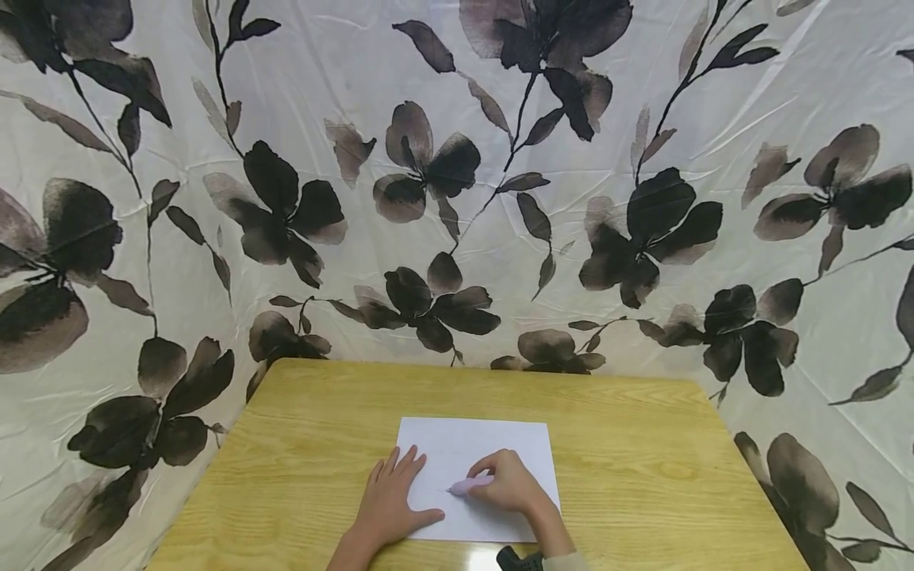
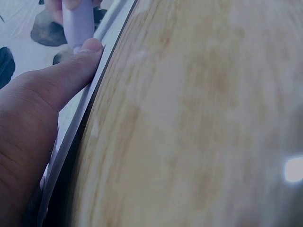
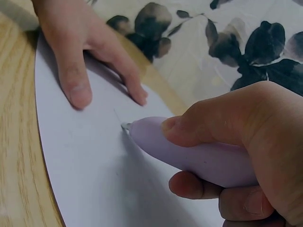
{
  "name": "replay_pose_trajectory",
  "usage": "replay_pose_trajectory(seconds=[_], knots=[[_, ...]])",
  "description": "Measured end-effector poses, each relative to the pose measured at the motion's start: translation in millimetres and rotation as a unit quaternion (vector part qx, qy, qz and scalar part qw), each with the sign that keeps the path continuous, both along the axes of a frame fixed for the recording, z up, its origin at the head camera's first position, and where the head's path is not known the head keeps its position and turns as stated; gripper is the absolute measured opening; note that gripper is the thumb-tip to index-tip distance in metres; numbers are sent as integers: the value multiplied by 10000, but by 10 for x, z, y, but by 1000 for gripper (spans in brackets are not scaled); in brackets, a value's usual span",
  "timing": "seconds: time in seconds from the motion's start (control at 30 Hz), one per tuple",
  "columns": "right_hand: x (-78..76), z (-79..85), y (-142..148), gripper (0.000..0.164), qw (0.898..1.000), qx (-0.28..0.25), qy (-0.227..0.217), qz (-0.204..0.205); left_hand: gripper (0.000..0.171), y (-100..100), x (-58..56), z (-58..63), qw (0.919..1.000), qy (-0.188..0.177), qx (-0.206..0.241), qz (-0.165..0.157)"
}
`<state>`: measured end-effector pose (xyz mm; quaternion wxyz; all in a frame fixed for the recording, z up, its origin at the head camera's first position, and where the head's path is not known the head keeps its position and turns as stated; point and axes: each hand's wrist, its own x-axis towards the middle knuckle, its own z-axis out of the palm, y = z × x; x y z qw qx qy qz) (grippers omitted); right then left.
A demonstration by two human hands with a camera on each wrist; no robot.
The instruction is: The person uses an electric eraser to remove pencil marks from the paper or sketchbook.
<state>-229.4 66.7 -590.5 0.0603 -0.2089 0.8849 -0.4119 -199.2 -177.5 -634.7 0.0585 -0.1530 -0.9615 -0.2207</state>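
Note:
A white sheet of paper point(image 1: 485, 444) lies on the wooden table. My left hand point(image 1: 391, 498) rests flat on its left side, fingers spread and thumb pointing right. In my right hand point(image 1: 510, 482) I grip a thick lavender pen-shaped tool point(image 3: 151, 137), thumb on top and fingers curled beneath. Its small metallic tip point(image 3: 125, 126) touches the paper, where a thin faint line point(image 3: 116, 115) runs from it. Whether the tip is a nib or a blade I cannot tell. The left wrist view catches my left thumb point(image 2: 71, 71) near the paper's edge, with the tool point(image 2: 78, 23) beyond.
The yellow wood-grain table point(image 1: 643, 460) extends around the paper. A white cloth with dark flowers point(image 1: 457, 198) hangs behind and at both sides. A black wrist device point(image 1: 520, 559) sits by my right sleeve, close to the sheet's near edge.

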Motion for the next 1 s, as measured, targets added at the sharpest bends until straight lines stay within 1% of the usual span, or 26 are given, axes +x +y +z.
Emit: replay_pose_trajectory(seconds=[0.2,0.4,0.6,0.73,0.87,1.0], knots=[[-11,7,-51,14,9996,-162,-64,229,100,8,7,-3,9999,105,-6,-49],[23,7,-8,12,9999,-37,30,93,101,6,1,-13,10000,-20,-18,-40],[5,-2,-76,14,9995,-151,15,271,102,4,2,-27,10000,-71,-68,10],[30,-1,-59,12,9998,-16,18,202,101,2,13,-32,10000,-89,-39,-3],[33,9,-38,13,9999,-49,12,134,101,-1,15,-24,10000,-26,9,8],[-8,-3,-80,20,9997,-168,-12,180,101,0,8,-3,10000,67,-45,-8]])
